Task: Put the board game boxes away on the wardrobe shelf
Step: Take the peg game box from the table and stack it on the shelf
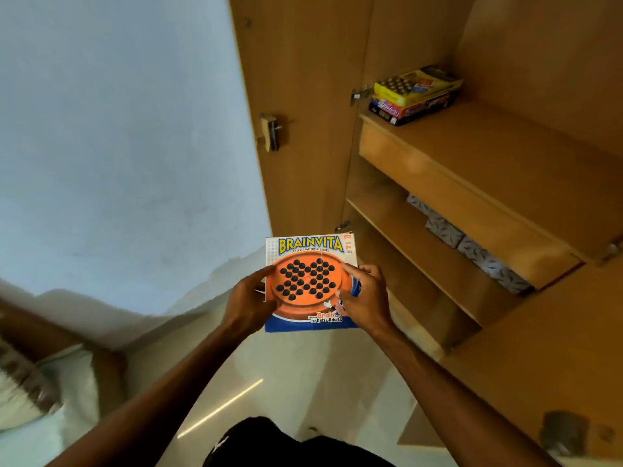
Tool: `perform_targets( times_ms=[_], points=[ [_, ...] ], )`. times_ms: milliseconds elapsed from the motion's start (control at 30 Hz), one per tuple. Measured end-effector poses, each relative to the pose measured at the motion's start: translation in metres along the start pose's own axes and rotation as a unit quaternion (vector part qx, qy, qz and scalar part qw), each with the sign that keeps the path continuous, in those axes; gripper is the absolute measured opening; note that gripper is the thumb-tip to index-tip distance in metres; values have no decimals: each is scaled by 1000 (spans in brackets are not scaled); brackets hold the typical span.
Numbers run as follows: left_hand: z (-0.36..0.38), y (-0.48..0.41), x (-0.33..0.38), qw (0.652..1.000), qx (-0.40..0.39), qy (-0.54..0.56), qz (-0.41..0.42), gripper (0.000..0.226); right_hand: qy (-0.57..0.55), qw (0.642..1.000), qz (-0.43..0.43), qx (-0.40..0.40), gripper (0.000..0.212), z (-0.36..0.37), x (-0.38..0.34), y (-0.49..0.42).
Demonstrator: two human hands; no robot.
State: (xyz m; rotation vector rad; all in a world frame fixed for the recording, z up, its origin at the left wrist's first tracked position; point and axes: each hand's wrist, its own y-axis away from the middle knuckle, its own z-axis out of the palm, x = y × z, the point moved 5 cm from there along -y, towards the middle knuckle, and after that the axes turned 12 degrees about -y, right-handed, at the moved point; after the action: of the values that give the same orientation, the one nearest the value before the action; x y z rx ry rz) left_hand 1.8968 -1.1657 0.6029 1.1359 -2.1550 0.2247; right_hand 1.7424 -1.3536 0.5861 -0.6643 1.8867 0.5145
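I hold a square Brainvita box (308,261) in front of me, its orange peg-board picture facing up. My left hand (247,301) grips its left edge, thumb on top. My right hand (365,298) grips its right edge, thumb on the lid. The open wooden wardrobe stands to the right. On its upper shelf (488,146), at the back left, a yellow game box (416,84) lies on top of a dark blue and red game box (404,109). The Brainvita box is below and to the left of that shelf.
The wardrobe's left door (303,112) stands open with a metal latch on it. A lower shelf (414,244) holds grey patterned boxes (472,247). A pale wall fills the left, a bed edge (40,382) sits at lower left, and glossy floor lies below.
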Motion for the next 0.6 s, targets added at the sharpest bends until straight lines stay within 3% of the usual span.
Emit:
perform_targets(
  times_ms=[300,600],
  points=[
    [45,-199,113,991,-88,9,100,63,-18,991,51,124,55,-74,13,-155],
    [83,-390,264,964,-167,21,208,64,17,967,28,254,55,-169,-7,-314]
  ],
)
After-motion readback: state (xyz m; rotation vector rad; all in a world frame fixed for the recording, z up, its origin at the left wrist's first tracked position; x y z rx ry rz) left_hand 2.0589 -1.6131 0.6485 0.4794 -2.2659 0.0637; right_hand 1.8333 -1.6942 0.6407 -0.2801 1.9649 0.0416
